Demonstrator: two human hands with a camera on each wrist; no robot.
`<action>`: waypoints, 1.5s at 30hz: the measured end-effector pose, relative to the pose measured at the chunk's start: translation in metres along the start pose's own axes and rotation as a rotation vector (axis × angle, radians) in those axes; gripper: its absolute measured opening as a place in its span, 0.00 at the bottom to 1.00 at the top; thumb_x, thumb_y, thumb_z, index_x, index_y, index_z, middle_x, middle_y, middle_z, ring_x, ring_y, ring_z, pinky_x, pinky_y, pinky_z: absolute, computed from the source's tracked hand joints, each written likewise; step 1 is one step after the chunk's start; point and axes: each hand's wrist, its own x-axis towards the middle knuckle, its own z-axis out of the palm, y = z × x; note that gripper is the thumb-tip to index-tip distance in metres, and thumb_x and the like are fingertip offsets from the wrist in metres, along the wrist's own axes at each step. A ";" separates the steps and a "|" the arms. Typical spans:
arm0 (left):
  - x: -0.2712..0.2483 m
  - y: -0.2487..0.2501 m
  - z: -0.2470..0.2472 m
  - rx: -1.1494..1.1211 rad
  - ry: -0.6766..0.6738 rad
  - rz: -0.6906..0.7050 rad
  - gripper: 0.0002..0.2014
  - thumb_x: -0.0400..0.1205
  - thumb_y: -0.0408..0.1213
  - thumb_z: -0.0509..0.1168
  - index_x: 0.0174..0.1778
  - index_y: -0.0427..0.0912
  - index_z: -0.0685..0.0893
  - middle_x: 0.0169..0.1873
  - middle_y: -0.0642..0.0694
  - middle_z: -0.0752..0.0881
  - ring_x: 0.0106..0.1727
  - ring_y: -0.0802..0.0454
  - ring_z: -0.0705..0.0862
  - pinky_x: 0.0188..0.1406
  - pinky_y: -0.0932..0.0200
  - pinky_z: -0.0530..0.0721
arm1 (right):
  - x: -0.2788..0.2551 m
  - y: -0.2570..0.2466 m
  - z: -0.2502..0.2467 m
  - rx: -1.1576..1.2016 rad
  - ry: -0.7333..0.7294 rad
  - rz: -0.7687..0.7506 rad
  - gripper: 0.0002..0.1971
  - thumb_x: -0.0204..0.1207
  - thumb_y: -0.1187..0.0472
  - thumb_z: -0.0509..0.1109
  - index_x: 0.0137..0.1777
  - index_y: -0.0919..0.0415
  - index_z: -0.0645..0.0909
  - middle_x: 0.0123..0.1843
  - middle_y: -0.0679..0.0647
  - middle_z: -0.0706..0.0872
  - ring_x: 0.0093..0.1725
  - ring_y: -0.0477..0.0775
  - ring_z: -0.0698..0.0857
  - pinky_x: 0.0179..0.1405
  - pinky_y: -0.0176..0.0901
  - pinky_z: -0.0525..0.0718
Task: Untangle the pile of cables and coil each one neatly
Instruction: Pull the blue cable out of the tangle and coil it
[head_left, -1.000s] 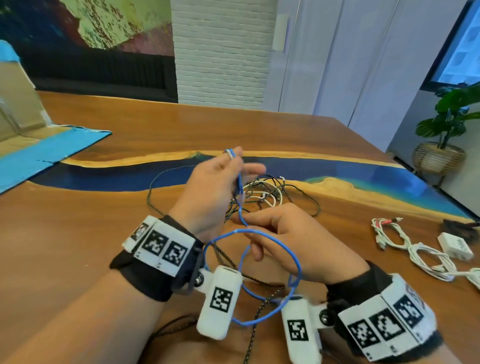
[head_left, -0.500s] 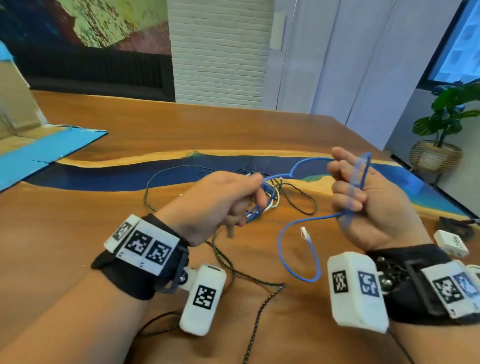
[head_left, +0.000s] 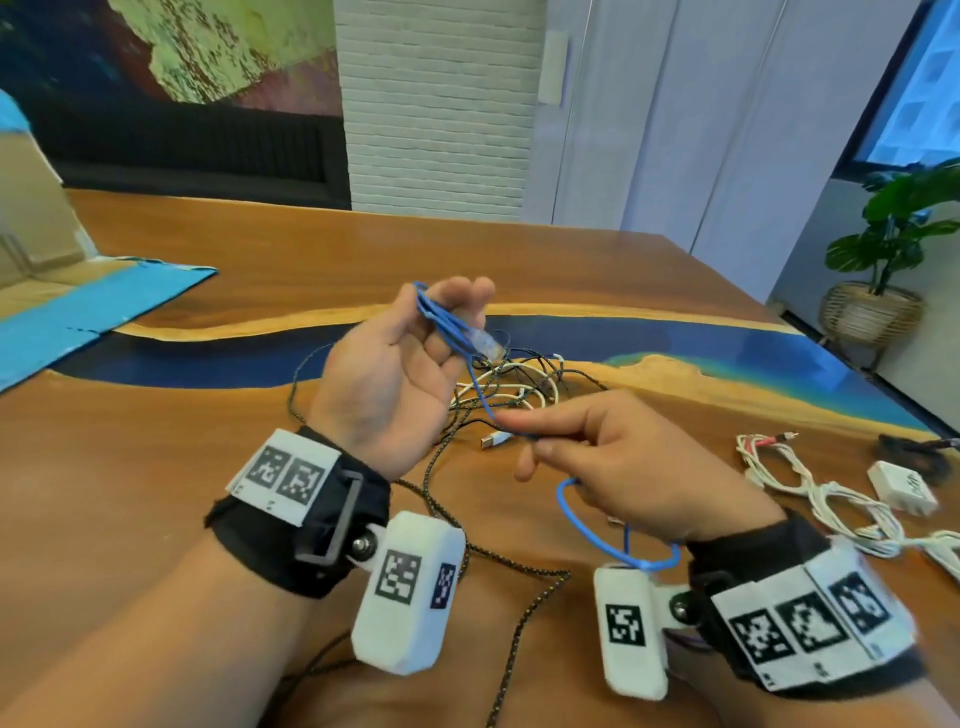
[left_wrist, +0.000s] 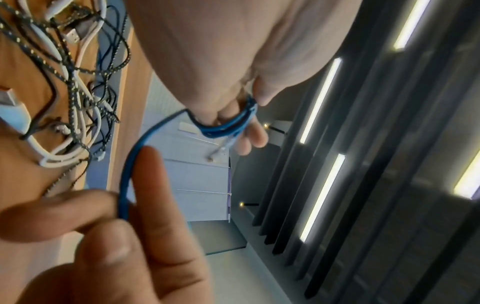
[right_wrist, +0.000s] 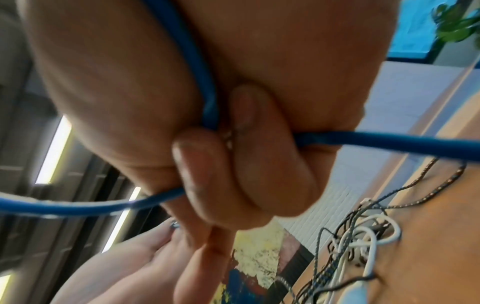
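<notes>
head: high, looking down | wrists: close, facing up | shared: blue cable (head_left: 480, 395)

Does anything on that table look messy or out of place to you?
Yes: the pile of cables at mid-table is a knot of white, black and braided cords crossing one another. The blue cable is not coiled yet; it runs loose between the left hand and right hand. Nothing looks broken or spilled.
</notes>
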 end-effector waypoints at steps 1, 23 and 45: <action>-0.001 -0.004 0.001 0.121 0.024 0.002 0.20 0.94 0.40 0.49 0.50 0.36 0.84 0.45 0.43 0.93 0.55 0.49 0.91 0.63 0.50 0.84 | -0.001 -0.003 0.005 -0.026 -0.056 -0.034 0.19 0.87 0.72 0.64 0.70 0.54 0.85 0.44 0.51 0.92 0.25 0.31 0.81 0.29 0.20 0.75; 0.001 0.000 -0.012 0.771 0.035 -0.126 0.17 0.93 0.44 0.54 0.39 0.42 0.75 0.19 0.54 0.62 0.19 0.54 0.59 0.35 0.56 0.76 | 0.008 0.021 -0.027 1.160 0.198 0.047 0.35 0.83 0.31 0.53 0.66 0.61 0.84 0.40 0.62 0.87 0.27 0.49 0.67 0.22 0.39 0.56; -0.006 0.024 -0.010 0.023 -0.368 -0.146 0.19 0.88 0.46 0.59 0.58 0.36 0.89 0.22 0.54 0.57 0.18 0.58 0.59 0.39 0.63 0.84 | 0.021 0.048 -0.032 0.208 0.481 0.105 0.14 0.90 0.63 0.61 0.56 0.54 0.90 0.25 0.51 0.77 0.16 0.42 0.66 0.15 0.34 0.65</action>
